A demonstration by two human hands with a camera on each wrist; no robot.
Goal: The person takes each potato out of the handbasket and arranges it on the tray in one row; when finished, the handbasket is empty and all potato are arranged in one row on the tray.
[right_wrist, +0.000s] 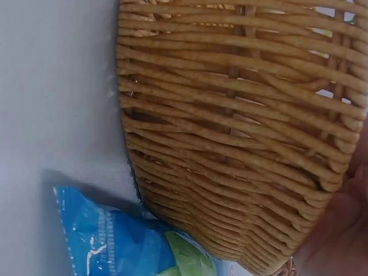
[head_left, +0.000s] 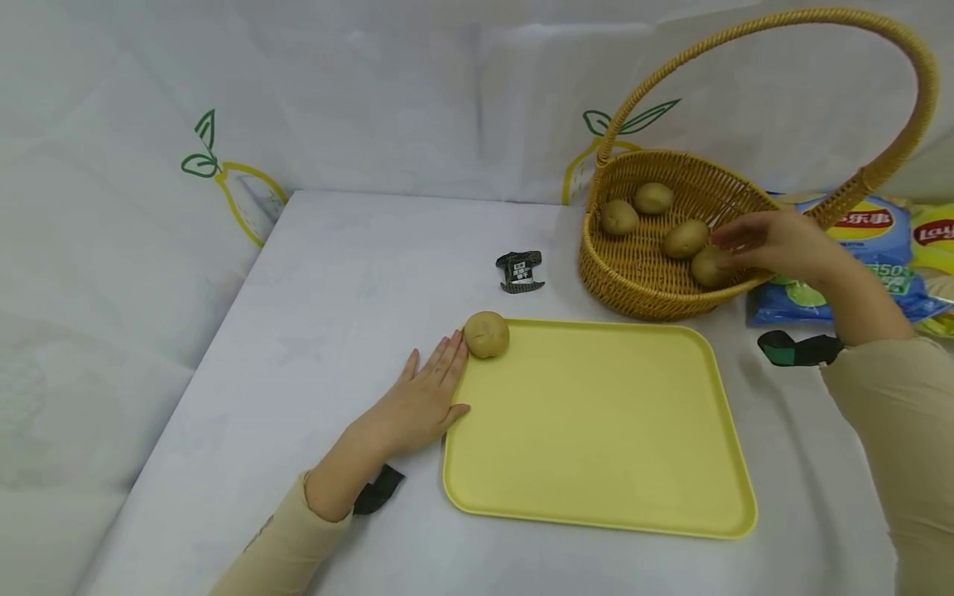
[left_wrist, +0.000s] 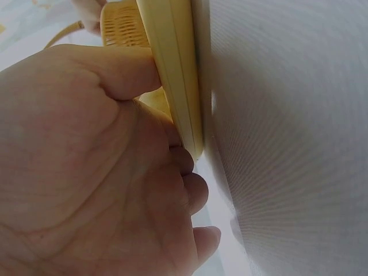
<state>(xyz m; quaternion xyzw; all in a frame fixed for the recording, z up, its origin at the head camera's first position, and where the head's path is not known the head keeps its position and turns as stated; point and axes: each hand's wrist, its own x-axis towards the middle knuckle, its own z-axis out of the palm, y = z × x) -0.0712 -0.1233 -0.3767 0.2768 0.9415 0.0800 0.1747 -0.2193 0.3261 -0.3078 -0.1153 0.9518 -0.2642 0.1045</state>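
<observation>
My left hand (head_left: pixel 417 410) lies with straight fingers along the left edge of a yellow tray (head_left: pixel 596 430); its thumb reaches over the rim. A potato (head_left: pixel 487 334) sits at the tray's far left corner, right by the fingertips. Over the near right rim of a wicker basket (head_left: pixel 633 294), my right hand (head_left: pixel 778 240) reaches in and holds a potato (head_left: pixel 710 267) with curved fingers and thumb. Close beside it in the basket is another potato (head_left: pixel 686 239). In the right wrist view, the basket's woven side (right_wrist: pixel 236 126) hides most of that hand.
Two more potatoes, one of them round (head_left: pixel 619 218), lie in the basket's far left part. A tall handle (head_left: pixel 835 15) arches over it. To the right are blue (head_left: pixel 872 240) and yellow (head_left: pixel 935 240) chip bags. A small black packet (head_left: pixel 520 271) lies behind the tray.
</observation>
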